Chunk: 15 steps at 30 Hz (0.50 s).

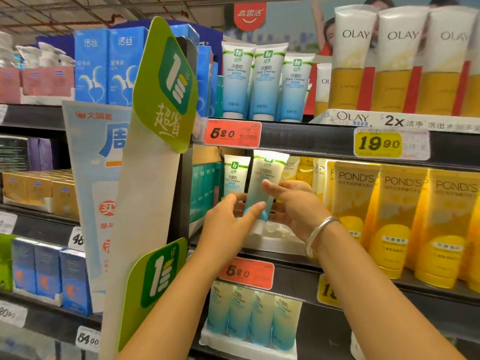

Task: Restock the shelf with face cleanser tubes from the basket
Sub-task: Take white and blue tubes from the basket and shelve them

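A blue-and-white face cleanser tube [262,178] stands tilted on the middle shelf [272,245], cap down. My left hand [228,219] grips its lower end and cap from the left. My right hand [293,203] holds its body from the right, thumb across the front. Another tube [233,175] of the same kind stands upright just to the left, further back. The basket is out of view.
Three matching tubes [265,84] line the shelf above and several [252,315] fill the shelf below. Yellow Pond's tubes [400,216] crowd the right of the middle shelf. A green promo sign [166,84] juts out on the left. A white tray [275,233] lies under the hands.
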Available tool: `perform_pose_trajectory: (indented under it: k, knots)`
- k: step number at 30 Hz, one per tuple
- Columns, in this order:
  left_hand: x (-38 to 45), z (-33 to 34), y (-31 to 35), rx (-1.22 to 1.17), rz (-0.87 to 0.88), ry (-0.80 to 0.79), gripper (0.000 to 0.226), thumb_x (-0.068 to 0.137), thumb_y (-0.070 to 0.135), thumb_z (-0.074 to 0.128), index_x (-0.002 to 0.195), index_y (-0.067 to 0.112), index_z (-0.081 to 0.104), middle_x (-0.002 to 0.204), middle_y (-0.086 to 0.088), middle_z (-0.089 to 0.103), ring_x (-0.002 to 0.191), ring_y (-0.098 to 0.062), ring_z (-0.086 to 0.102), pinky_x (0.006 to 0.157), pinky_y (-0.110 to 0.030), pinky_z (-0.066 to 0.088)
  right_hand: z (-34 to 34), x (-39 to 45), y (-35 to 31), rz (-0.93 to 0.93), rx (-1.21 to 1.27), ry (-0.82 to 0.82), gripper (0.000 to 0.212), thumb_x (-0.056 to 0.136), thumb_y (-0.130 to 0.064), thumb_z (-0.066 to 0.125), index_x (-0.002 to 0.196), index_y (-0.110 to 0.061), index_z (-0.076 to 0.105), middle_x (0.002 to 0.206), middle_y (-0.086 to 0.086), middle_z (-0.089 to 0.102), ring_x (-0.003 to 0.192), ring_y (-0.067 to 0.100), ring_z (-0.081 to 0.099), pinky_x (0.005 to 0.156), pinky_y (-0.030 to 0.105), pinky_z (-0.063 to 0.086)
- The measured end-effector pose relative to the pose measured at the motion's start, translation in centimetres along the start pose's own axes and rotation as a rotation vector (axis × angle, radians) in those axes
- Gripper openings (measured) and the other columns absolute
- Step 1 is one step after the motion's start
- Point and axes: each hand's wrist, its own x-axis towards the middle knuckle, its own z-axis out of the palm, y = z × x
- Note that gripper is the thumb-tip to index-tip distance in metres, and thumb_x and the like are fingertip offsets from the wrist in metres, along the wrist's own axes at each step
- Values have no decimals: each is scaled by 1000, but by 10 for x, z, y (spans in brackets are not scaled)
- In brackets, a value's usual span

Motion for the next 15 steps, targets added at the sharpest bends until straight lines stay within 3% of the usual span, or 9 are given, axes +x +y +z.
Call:
perform_pose_trajectory:
  k: [3, 5, 10, 15]
  knots:
    - [-5, -1, -8, 302, 86, -57, 44, 85, 40, 61, 124, 21, 53, 112, 7, 58, 101, -4, 49, 83, -18, 38, 0, 7, -1, -25, -36, 138, 19, 89, -20, 59, 104, -8, 59, 99, 10, 67, 88, 26, 67, 65, 34, 59]
    - [-7, -3, -12, 398, 87, -141, 38, 85, 36, 62, 120, 23, 56, 113, 6, 60, 98, -5, 49, 84, -19, 39, -1, 12, -1, -28, -102, 214, 28, 89, -20, 59, 112, -6, 57, 111, 12, 64, 101, 30, 63, 77, 42, 57]
    - [-8, -12, -16, 394, 79, -243, 16, 85, 32, 64, 97, 23, 67, 108, 6, 58, 97, -7, 49, 89, -24, 42, 2, 25, -1, 9, -221, 320, 33, 87, -23, 61, 115, -7, 55, 123, 11, 60, 113, 32, 57, 87, 46, 54]
    - [-12, -19, -18, 412, 99, -280, 20, 86, 33, 61, 104, 24, 64, 112, 7, 58, 101, -6, 50, 93, -26, 45, 9, 36, 4, -53, -355, 402, 33, 87, -23, 61, 115, -5, 55, 125, 11, 58, 115, 30, 56, 91, 43, 52]
